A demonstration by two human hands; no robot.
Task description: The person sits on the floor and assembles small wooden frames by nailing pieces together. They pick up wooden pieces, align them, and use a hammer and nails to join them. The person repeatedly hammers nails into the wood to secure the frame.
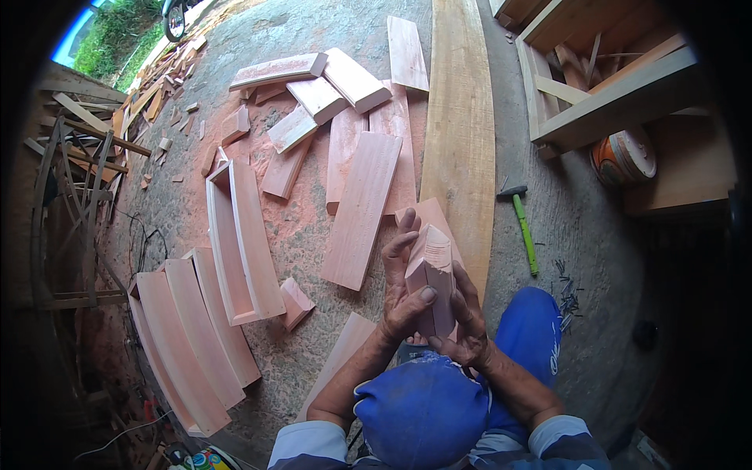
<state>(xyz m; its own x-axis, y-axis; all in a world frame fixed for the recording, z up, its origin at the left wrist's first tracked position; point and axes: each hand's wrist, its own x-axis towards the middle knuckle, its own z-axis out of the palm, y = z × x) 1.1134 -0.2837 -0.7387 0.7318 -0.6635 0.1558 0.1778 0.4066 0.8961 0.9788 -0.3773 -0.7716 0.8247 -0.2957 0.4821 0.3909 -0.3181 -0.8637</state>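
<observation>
Short pinkish pieces of wood (pixel 425 277), with a seam showing between them, stand upright between my two hands. My left hand (pixel 402 294) grips their left side, its thumb pressed on the near face and its fingers reaching up along the far edge. On the right side my right hand (pixel 468 321) is closed around the lower part. The rough sawn top end (pixel 437 249) faces up. Just behind them lies another flat pinkish board (pixel 448 227), partly hidden by the held wood.
A long plank (pixel 457 117) runs away ahead. Loose boards (pixel 362 211) are piled left of it, with curved wooden frames (pixel 249 243) nearer. To the right lie a green-handled hammer (pixel 523 231) and scattered nails (pixel 567 294), below a wooden structure (pixel 619 98) and a bucket (pixel 633 154).
</observation>
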